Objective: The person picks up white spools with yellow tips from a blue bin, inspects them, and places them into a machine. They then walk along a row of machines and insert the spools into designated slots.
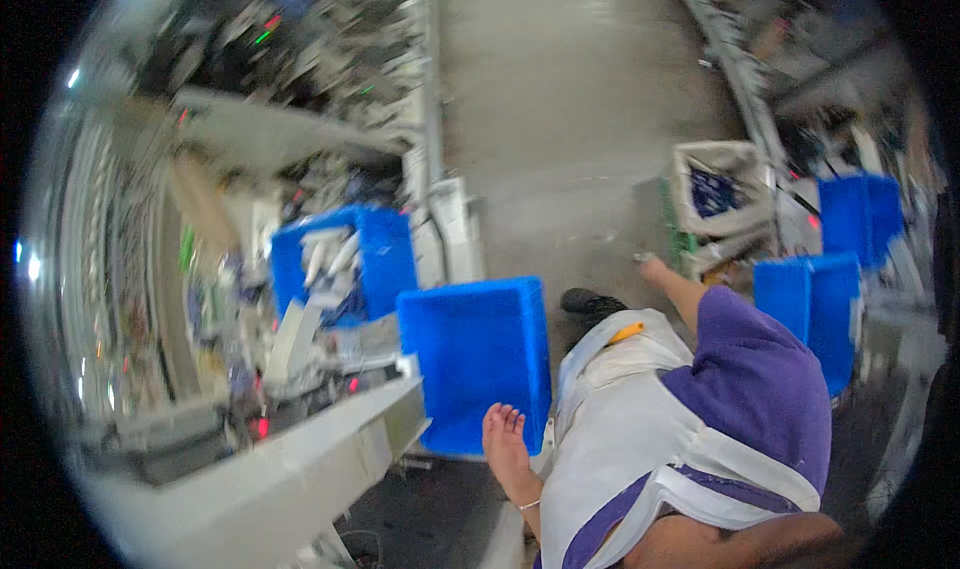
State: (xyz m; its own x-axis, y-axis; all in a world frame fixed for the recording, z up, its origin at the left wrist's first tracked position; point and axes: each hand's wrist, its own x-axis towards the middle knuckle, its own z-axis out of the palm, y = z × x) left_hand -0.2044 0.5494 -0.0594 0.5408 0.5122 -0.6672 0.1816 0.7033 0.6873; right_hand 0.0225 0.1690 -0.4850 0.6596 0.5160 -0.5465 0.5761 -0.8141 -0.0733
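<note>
My left hand (508, 441) hangs beside the right wall of a blue bin (470, 369). Its fingers are apart and loosely bent, with nothing in them, and a thin bracelet circles the wrist. Nothing shows inside this bin. Whether the hand touches its rim, I cannot tell. My right hand (654, 268) reaches forward over the floor, close to a green crate (680, 231). Motion smears its fingers, and a small pale spot shows at their tips; I cannot make out whether it is a held thing.
Another blue bin (388, 259) at left holds white cone-shaped items. At right stand a pale-lined container (745, 151) with dark blue material and two blue bins (857, 214). Long machine rows flank the grey aisle floor (590, 99). A pale machine beam (300, 469) juts in at lower left.
</note>
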